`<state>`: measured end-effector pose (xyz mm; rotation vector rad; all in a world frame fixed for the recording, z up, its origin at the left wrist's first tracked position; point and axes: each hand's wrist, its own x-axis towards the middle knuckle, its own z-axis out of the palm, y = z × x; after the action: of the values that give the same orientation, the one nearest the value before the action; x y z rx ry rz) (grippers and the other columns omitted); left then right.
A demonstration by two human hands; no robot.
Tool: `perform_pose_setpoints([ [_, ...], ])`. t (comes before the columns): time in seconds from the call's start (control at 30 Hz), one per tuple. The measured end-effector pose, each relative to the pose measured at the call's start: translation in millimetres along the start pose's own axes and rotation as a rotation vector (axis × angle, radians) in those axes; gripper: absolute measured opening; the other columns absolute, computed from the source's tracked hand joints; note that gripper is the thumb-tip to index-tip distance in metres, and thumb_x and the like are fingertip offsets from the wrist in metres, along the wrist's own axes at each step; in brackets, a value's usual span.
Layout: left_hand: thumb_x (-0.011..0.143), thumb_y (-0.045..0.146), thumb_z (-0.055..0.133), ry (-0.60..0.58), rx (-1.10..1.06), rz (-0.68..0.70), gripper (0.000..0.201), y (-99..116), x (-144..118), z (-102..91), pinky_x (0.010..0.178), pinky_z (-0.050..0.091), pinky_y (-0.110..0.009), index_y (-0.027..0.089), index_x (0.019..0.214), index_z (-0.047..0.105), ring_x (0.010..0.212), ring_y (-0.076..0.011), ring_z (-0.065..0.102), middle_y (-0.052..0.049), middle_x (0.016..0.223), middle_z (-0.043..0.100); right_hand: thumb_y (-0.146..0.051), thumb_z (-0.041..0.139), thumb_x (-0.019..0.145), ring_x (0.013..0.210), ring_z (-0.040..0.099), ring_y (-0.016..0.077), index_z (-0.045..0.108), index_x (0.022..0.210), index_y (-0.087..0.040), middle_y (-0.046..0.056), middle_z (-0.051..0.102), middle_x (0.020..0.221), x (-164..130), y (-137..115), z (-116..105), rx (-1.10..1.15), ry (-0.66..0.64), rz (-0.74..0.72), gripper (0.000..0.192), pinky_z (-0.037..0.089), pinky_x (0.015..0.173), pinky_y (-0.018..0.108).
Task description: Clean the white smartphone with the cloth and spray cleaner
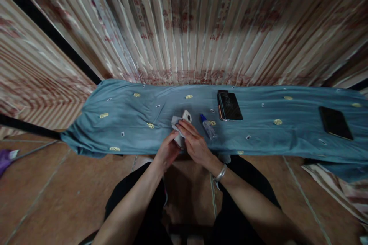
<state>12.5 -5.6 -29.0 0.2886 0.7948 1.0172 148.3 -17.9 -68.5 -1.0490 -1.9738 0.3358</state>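
In the head view, my left hand is closed around the lower part of a white smartphone. Its upper end with dark camera lenses sticks out past my fingers. My right hand, with a bracelet at the wrist, presses a small pale grey cloth against the phone. Much of the phone lies hidden under my fingers and the cloth. Just right of my right hand lies a clear bottle with a blue cap, tilted on the fabric.
A teal patterned cloth covers the long, narrow surface. On it, farther right, are a stack of dark phones and a separate black device. Striped curtains hang behind. A dark pole slants at the left.
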Motion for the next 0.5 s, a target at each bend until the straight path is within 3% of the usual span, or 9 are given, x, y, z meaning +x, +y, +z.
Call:
perform_pose_setpoints([
  [0.2, 0.076, 0.022, 0.069, -0.078, 0.103, 0.082, 0.023, -7.4, 0.8, -4.7, 0.086, 0.053, -0.029, 0.016, 0.097, 0.073, 0.102, -0.0204, 0.067, -0.006, 0.098, 0.074, -0.020, 0.038, 0.103, 0.154, 0.034, 0.0220, 0.038, 0.159, -0.020, 0.011, 0.044, 0.162, 2.3, -0.7, -6.7, -0.025, 0.000, 0.042, 0.056, 0.034, 0.127, 0.048],
  [0.37, 0.070, 0.031, 0.081, -0.168, 0.204, 0.046, 0.048, -10.1, -8.1, -2.9, 0.071, 0.051, -0.029, 0.013, 0.114, 0.074, 0.090, -0.0195, 0.064, -0.010, 0.109, 0.073, -0.036, 0.035, 0.106, 0.155, 0.032, 0.0240, 0.035, 0.160, -0.019, 0.013, 0.040, 0.164, 14.6, 11.8, -19.8, -0.064, 0.027, 0.188, 0.056, 0.030, 0.127, 0.053],
  [0.5, 0.069, 0.033, 0.083, -0.159, 0.218, 0.033, 0.051, -7.8, -12.2, -0.6, 0.071, 0.052, -0.029, 0.017, 0.116, 0.075, 0.089, -0.0180, 0.061, -0.009, 0.116, 0.072, -0.040, 0.031, 0.107, 0.156, 0.029, 0.0221, 0.032, 0.161, -0.020, 0.011, 0.035, 0.167, 18.7, 15.5, -22.1, -0.050, 0.031, 0.244, 0.058, 0.027, 0.128, 0.052],
])
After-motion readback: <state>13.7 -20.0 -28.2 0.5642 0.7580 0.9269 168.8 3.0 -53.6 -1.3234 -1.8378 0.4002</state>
